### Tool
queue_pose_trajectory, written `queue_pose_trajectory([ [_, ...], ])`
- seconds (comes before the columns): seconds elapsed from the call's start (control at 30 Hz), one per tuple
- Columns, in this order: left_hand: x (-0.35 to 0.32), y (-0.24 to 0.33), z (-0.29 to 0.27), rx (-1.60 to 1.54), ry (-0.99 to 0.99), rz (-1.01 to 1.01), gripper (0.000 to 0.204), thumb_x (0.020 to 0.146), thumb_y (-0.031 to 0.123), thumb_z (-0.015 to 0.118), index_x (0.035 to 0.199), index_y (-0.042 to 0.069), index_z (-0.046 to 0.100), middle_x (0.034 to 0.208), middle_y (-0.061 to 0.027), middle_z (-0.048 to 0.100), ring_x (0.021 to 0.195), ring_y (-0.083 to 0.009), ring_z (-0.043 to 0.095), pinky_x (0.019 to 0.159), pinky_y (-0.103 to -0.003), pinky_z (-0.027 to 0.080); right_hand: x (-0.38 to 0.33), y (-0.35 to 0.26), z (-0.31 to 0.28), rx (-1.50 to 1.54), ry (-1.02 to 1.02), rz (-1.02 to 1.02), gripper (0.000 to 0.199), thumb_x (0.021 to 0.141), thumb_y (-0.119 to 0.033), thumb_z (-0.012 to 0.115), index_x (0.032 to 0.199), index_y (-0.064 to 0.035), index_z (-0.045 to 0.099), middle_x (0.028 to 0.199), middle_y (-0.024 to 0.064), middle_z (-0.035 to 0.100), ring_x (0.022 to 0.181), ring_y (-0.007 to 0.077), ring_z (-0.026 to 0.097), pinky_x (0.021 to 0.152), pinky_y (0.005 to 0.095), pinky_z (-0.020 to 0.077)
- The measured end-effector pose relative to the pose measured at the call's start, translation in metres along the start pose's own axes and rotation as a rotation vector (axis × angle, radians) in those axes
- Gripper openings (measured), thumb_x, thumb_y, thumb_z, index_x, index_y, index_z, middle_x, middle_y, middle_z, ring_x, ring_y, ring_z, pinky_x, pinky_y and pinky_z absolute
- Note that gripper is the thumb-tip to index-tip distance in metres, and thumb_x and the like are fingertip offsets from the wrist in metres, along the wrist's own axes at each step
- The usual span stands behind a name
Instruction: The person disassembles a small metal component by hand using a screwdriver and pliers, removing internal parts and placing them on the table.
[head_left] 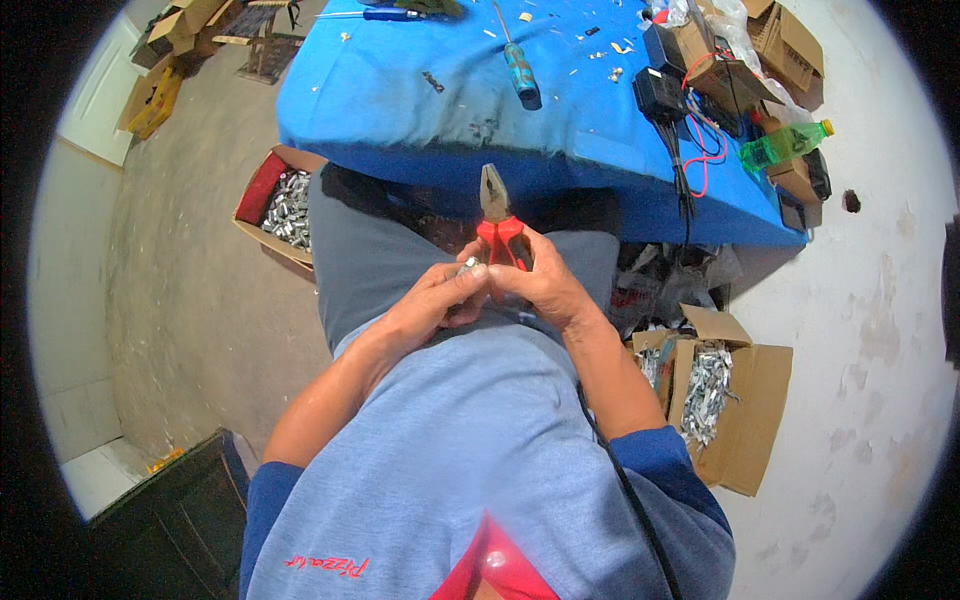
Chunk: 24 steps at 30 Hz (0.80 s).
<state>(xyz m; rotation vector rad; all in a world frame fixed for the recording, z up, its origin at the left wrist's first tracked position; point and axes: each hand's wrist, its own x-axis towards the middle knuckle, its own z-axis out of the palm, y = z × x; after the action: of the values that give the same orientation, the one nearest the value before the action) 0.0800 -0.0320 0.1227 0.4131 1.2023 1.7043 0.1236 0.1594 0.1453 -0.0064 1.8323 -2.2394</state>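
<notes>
Both of my hands are together over my lap, just short of the blue-covered table [400, 130]. My right hand [545, 280] is closed around the red handles of a pair of pliers [494, 205], whose metal jaws point away from me toward the table. My left hand [440, 298] pinches a small shiny metal piece [470, 264] between thumb and fingers; its exact kind is too small to make out. The thumbs of the two hands nearly meet beside the plier handles.
On the table lie a teal-handled screwdriver [520, 72], a blue-handled screwdriver [392, 14], small scraps, a black power adapter [660, 95] with cables and a green bottle [786, 147]. Boxes of metal parts stand left [289, 208] and right [708, 392] of my legs.
</notes>
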Motion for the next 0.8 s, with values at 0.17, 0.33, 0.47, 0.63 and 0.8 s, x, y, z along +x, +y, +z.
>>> queue_pose_trajectory([
  [0.17, 0.001, 0.002, 0.004, 0.009, 0.002, -0.027, 0.051, 0.097, 0.056, 0.048, 0.080, 0.009, 0.053, 0.069, 0.0033, 0.041, 0.057, -0.0066, 0.033, 0.048, -0.023, 0.024, -0.006, 0.006, 0.003, -0.161, 0.106, -0.088, 0.044, 0.082, -0.018, 0.073, 0.118, -0.0022, 0.055, 0.106, 0.0068, 0.064, 0.096, 0.0153, 0.060, 0.086, 0.0315, 0.0486],
  [0.33, 0.002, -0.005, -0.001, -0.051, 0.022, -0.082, 0.052, 0.096, 0.059, 0.048, 0.085, 0.008, 0.054, 0.070, 0.0039, 0.041, 0.058, -0.0058, 0.032, 0.049, -0.022, 0.024, -0.012, 0.001, 0.009, -0.420, 0.182, -0.156, 0.044, 0.083, -0.015, 0.071, 0.120, -0.0016, 0.052, 0.104, 0.0086, 0.063, 0.095, 0.0158, 0.059, 0.086, 0.0321, 0.0480],
  [0.47, 0.001, 0.001, 0.003, -0.022, 0.023, -0.073, 0.047, 0.094, 0.056, 0.055, 0.085, 0.009, 0.056, 0.068, 0.0055, 0.039, 0.059, -0.0050, 0.033, 0.050, -0.023, 0.025, -0.015, -0.012, 0.008, -0.424, 0.131, -0.123, 0.040, 0.084, -0.015, 0.070, 0.118, -0.0018, 0.053, 0.101, 0.0075, 0.061, 0.095, 0.0151, 0.058, 0.086, 0.0311, 0.0468],
  [0.63, -0.002, 0.004, 0.007, 0.143, 0.045, -0.085, 0.047, 0.089, 0.051, 0.065, 0.090, 0.005, 0.059, 0.071, 0.0063, 0.044, 0.064, -0.0040, 0.038, 0.052, -0.023, 0.030, -0.013, -0.024, -0.001, -0.366, 0.027, -0.059, 0.035, 0.084, -0.016, 0.070, 0.112, -0.0023, 0.054, 0.096, 0.0060, 0.059, 0.092, 0.0136, 0.056, 0.084, 0.0308, 0.0464],
  [0.8, -0.004, 0.007, 0.012, 0.421, 0.012, -0.059, 0.044, 0.091, 0.045, 0.066, 0.089, 0.001, 0.063, 0.074, 0.0054, 0.051, 0.070, -0.0049, 0.041, 0.057, -0.026, 0.034, -0.008, -0.030, -0.013, -0.498, -0.122, -0.054, 0.031, 0.083, -0.015, 0.067, 0.110, -0.0020, 0.056, 0.093, 0.0060, 0.060, 0.089, 0.0128, 0.056, 0.082, 0.0303, 0.0465],
])
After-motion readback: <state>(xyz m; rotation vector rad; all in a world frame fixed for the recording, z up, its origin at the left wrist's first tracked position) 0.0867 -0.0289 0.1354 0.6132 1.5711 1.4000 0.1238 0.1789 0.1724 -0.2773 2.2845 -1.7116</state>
